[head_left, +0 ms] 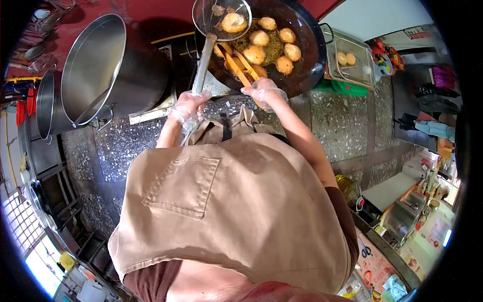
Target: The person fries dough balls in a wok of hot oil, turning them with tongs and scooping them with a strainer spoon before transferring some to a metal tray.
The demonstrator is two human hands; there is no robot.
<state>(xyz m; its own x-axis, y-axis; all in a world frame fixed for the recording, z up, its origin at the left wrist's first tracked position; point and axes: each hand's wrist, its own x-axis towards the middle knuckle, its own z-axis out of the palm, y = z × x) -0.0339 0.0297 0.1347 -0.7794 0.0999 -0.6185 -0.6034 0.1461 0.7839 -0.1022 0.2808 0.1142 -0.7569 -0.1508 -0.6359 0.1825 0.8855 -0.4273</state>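
My left hand [189, 104], in a clear plastic glove, is closed around the handle of a mesh skimmer [203, 63]. One golden fried dough ball [234, 22] and small browned bits lie in its mesh bowl, over the wok's upper left edge. In my right hand [263, 92], also gloved, is a pair of wooden tongs [239, 71]. Their tips reach into the left part of a dark wok [313, 60], touching or close to some browned pieces there; I cannot tell if they grip one. Several golden fried balls [259, 38] float in the oil.
A big metal pot [146, 70] with a ladle inside stands left of the wok, a second pot [45, 108] beyond it. A clear tray [354, 73] holding two fried balls is at the wok's right. An oil jug [347, 189] stands behind on my right.
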